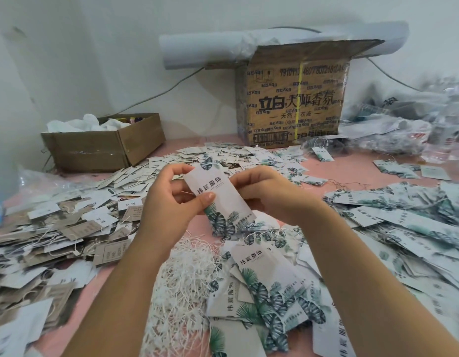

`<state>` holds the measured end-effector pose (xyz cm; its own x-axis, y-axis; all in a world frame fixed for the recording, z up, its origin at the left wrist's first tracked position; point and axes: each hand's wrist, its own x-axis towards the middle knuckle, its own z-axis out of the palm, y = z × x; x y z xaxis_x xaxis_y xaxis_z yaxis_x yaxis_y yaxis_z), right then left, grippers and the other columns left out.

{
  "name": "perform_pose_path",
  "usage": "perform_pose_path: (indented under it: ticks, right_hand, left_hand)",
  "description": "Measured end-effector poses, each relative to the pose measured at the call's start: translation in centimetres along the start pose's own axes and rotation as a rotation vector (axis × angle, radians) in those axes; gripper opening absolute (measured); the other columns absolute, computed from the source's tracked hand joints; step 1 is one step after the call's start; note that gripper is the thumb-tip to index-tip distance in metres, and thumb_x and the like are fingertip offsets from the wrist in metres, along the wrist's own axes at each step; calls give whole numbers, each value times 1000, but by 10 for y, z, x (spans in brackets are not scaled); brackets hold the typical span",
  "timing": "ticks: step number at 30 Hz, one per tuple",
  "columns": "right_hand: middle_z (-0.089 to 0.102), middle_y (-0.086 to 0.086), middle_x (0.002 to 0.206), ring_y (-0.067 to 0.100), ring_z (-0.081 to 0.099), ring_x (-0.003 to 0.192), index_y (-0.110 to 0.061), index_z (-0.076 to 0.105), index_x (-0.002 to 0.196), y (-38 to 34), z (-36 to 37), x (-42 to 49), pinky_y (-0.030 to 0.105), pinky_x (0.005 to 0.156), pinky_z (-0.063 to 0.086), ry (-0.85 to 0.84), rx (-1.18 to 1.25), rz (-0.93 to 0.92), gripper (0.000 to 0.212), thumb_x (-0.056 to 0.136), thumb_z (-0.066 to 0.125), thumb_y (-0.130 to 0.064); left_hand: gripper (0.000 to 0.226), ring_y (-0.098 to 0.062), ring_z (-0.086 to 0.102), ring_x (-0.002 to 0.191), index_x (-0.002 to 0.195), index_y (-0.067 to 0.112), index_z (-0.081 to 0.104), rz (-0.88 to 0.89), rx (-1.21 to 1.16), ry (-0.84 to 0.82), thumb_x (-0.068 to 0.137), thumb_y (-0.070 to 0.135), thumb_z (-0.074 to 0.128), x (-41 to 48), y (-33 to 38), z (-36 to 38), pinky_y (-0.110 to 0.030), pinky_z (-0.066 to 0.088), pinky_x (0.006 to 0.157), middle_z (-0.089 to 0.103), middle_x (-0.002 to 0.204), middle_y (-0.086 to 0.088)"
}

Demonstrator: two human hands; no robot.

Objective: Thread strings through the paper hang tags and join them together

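both hands lift a leaf-printed hang tag (218, 199) above the pink table (352, 166); left hand (171, 199) thumb pinches its face, right hand (264, 194) fingers curl on its right edge; loose strings (187, 274) lie near, likely to tangle or miss the hole.

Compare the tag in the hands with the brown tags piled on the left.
The held tag is white with green leaves and black characters; the brown tags are kraft-coloured with faint print. The held tag is long and narrow; the brown tags are shorter. The left hand and right hand grip the held tag; the brown tags lie on the table. Both are paper.
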<state>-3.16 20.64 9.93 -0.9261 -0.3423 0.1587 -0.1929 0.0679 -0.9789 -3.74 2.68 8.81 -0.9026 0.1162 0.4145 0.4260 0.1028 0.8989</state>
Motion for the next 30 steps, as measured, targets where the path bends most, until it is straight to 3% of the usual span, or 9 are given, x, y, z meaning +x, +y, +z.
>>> perform_pose_path:
  ticks: [4, 7, 10, 11, 15, 19, 25, 28, 30]
  right_hand:
    - [68, 6, 77, 15, 65, 69, -1, 64, 86, -3, -8, -3, 23, 65, 56, -57, 59, 91, 16, 91, 51, -7]
    - [68, 3, 79, 13, 66, 71, -2, 62, 85, 0, -10, -4, 23, 68, 56, -53, -205, 176, 7, 89, 56, -4]
    - [65, 2, 82, 14, 64, 73, -8, 60, 84, 2, -14, -7, 25, 71, 55, -108, -512, 333, 9, 91, 54, -6]
    - [64, 2, 82, 15, 63, 75, -11, 59, 83, 2, -16, -8, 26, 71, 54, -121, -643, 377, 11, 91, 53, -7]
    - [62, 2, 88, 23, 63, 84, -15, 55, 98, 3, -19, -9, 26, 65, 53, -170, -837, 546, 12, 90, 54, -6]
    - [64, 12, 96, 20, 59, 77, -8, 57, 98, 5, -17, -8, 23, 64, 51, -255, -914, 643, 10, 89, 56, -5]
    - [61, 4, 78, 14, 54, 61, -11, 58, 82, 5, -15, -4, 21, 55, 45, -291, -950, 632, 9, 86, 58, -3]
    - [61, 4, 79, 14, 55, 62, -11, 58, 83, 5, -15, -4, 20, 55, 46, -281, -955, 629, 9, 85, 60, -3]
    - [61, 4, 78, 13, 55, 60, -13, 58, 81, 4, -14, -5, 20, 55, 47, -279, -958, 631, 11, 84, 61, -3]
  left_hand:
    - [42, -14, 69, 73, 94, 29, 53, -32, 27, -19, 70, 7, 78, 0, -1, 1, -20, 53, 54, 72, 84, 6]
    - [34, -15, 69, 69, 96, 20, 56, -108, 61, -104, 72, 6, 76, -1, -4, 2, -20, 53, 52, 66, 92, -1]
    - [7, -6, 65, 57, 87, 18, 61, -136, 151, -183, 84, 23, 65, -2, -8, 3, -19, 51, 51, 65, 86, 0]
    - [12, -5, 63, 57, 86, 18, 61, -136, 207, -192, 87, 30, 59, -2, -12, 3, -21, 50, 52, 66, 82, 1]
    - [15, -6, 58, 73, 81, 22, 59, -154, 515, -196, 93, 27, 53, 0, -34, 6, -23, 45, 66, 64, 84, 7]
    - [10, -2, 57, 75, 96, 23, 63, -185, 830, -266, 92, 29, 56, -8, -64, 15, -11, 35, 57, 66, 96, 8]
    - [22, -14, 59, 96, 107, 25, 67, -248, 995, -288, 88, 35, 62, -12, -76, 12, -32, 51, 84, 67, 105, 7]
    - [2, -8, 59, 82, 88, 32, 63, -244, 996, -313, 88, 31, 62, -12, -73, 12, -26, 49, 69, 65, 90, 13]
    - [9, -4, 57, 74, 81, 32, 61, -236, 991, -323, 88, 27, 62, -13, -73, 12, -21, 42, 59, 62, 82, 15]
